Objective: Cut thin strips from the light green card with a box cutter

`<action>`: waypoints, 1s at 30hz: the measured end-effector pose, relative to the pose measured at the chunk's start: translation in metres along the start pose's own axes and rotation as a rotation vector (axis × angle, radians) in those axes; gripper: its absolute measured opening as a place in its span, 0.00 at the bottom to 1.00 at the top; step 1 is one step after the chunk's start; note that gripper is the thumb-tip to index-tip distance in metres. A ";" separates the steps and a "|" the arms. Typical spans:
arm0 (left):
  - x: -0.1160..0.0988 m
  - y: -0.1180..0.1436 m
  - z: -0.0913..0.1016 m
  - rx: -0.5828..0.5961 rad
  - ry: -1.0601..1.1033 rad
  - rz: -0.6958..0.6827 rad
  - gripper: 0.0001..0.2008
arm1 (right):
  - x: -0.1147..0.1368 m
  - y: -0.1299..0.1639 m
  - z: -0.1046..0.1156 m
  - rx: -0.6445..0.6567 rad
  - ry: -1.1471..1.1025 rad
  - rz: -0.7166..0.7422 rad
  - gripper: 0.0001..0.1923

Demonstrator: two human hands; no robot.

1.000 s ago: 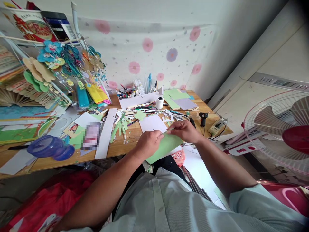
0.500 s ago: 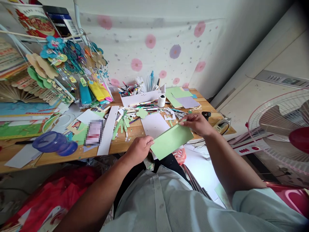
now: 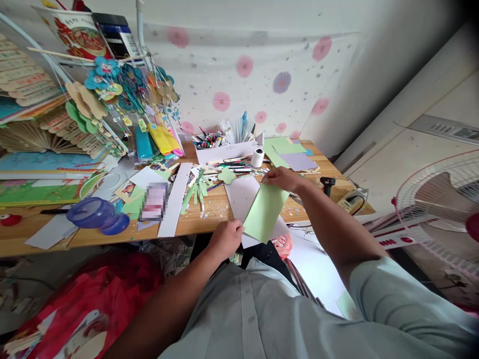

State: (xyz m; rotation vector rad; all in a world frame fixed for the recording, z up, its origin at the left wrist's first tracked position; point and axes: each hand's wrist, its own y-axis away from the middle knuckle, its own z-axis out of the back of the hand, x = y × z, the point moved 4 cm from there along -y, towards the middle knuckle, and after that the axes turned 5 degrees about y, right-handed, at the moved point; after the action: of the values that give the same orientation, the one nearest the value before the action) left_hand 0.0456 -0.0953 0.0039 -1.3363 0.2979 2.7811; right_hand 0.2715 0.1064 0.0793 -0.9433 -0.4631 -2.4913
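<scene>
Pale green sheet of paper held by 2 hands above the near edge of the wooden table, tilted, 1 corner high and 1 low. Left hand at the sheet's lower left corner, fingers curled closed and pinched on that corner, the paper running up and to the right away from the fingertips. Right hand at the upper edge, fingers bent down over the top corner and closed on it, the sheet hanging below and toward the left hand. Just under the green sheet, behind both sets of fingers, a white sheet flat on the table, partly covered. Just beyond the right fingertips, a litter of pens and paper scraps, a green flower-shaped cutout and a white roll of tape. Farther past those fingers, a white box of pens and a stack of green and lilac papers. To the right of the right hand, a black glue gun. Well to the left of the left hand, a long white strip and a blue translucent lid; a stand hung with paper flowers farther back.
</scene>
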 end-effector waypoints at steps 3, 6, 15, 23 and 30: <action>0.000 0.002 -0.003 -0.002 -0.221 0.004 0.13 | 0.006 -0.027 -0.010 0.082 0.116 0.039 0.18; 0.002 0.004 -0.007 0.016 -0.340 -0.015 0.12 | 0.013 -0.055 -0.024 0.200 0.295 0.081 0.15; 0.001 -0.019 0.012 -0.141 -0.324 -0.368 0.11 | 0.022 -0.121 -0.068 0.304 0.436 0.102 0.07; 0.014 -0.075 0.015 0.024 -0.419 -0.443 0.30 | 0.020 -0.124 -0.085 0.215 0.398 0.170 0.07; 0.020 -0.082 0.016 0.010 -0.408 -0.478 0.31 | 0.016 -0.076 -0.083 -0.156 0.392 0.160 0.17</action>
State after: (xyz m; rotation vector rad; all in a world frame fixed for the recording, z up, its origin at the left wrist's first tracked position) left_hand 0.0303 -0.0123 -0.0150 -0.6860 -0.0260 2.5403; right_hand 0.1772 0.1296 0.0191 -0.4997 -0.0654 -2.5050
